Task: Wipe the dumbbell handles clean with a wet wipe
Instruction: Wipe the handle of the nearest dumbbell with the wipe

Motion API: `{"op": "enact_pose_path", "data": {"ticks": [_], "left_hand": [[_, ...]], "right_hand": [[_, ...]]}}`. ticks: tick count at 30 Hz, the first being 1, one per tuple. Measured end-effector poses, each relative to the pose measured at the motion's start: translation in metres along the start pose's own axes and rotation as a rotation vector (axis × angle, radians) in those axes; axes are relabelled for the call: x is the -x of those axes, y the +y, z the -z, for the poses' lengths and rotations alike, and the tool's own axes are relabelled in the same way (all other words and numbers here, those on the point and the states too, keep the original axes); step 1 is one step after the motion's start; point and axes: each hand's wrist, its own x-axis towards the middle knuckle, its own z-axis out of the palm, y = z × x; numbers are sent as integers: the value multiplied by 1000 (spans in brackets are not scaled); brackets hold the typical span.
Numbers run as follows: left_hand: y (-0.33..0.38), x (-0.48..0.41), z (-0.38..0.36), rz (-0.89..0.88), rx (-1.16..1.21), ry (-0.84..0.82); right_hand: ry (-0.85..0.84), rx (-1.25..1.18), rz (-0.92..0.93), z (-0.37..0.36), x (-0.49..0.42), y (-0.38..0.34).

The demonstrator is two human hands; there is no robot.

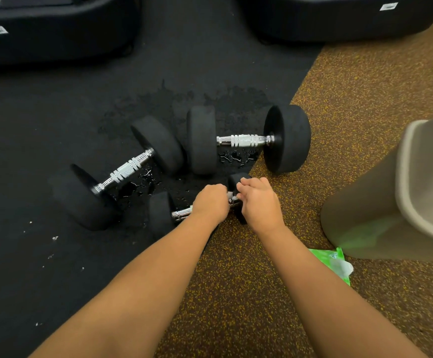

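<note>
Three black dumbbells with chrome handles lie on the floor. The small near dumbbell (161, 215) is under both hands. My left hand (211, 202) curls round its chrome handle, and a bit of white, perhaps the wipe, shows at the fingers. My right hand (258, 200) grips the right end of that handle beside the right weight head (237, 178). A larger dumbbell (246, 140) lies behind, and another dumbbell (125, 171) lies at an angle to the left. Water drops sit on the floor around them.
A beige bin (380, 202) stands at the right. A green wet-wipe pack (335, 262) lies at its base on the speckled brown floor (236, 293). Black equipment bases (55, 29) line the far edge of the black mat (29, 151).
</note>
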Motion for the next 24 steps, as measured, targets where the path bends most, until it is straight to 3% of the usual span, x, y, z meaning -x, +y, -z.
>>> {"op": "enact_pose_path", "data": {"ticks": [6, 14, 24], "left_hand": [[0, 17, -14, -217, -144, 139], [-31, 25, -8, -436, -358, 103], [-29, 38, -14, -449, -491, 80]], "right_hand": [[-41, 11, -22, 4, 1, -2], [-83, 27, -32, 8, 1, -5], [-37, 10, -46, 5, 0, -4]]}}
